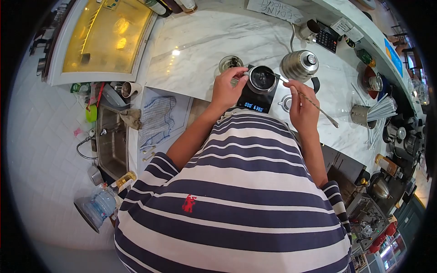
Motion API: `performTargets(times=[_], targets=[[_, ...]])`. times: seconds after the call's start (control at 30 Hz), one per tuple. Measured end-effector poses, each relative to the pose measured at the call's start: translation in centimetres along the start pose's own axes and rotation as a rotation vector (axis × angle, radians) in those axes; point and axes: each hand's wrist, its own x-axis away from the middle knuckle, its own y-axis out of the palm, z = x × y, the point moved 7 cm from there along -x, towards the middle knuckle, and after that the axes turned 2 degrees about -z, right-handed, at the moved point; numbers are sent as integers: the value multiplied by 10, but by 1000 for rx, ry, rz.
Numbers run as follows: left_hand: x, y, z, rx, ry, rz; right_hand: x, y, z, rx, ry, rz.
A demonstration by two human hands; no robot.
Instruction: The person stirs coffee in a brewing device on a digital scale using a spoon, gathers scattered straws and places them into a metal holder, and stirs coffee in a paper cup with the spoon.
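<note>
Pinched near the rim of a metal cup with dark contents (262,79), my left hand (229,87) steadies it on a black digital scale (253,107) with a lit blue readout. My right hand (302,102) is closed around a long, twisted-handle bar spoon (321,110); its far end reaches the cup's rim. A glass holding something dark (231,63) stands behind my left hand. Just left of my right hand lies a small round metal piece (286,103). Beyond that hand is a silver kettle (298,66).
To the right are a can of straws (363,115), a calculator (327,37) and a raised counter ledge. A yellow-lit display case (107,36) borders the marble counter (195,43) at left. Below it is a sink (112,145), with a draining cloth (157,119) beside it.
</note>
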Motion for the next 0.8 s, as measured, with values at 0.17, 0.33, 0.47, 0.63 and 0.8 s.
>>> performTargets(times=[0.17,0.33,0.47,0.63,0.8], targets=[[1,-2,-2,10,-26,6,7,-6,2,-27,-31,16],[1,-1,-3,-1,-21,3,2,6,-8,-36,-81,30],[1,-4,1,-1,-17,6,-2,1,-2,-15,-23,25],[2,-5,2,1,34,48,2,-7,2,-50,-33,13],[3,-1,-4,22,-33,23,0,3,-5,-31,-79,23]])
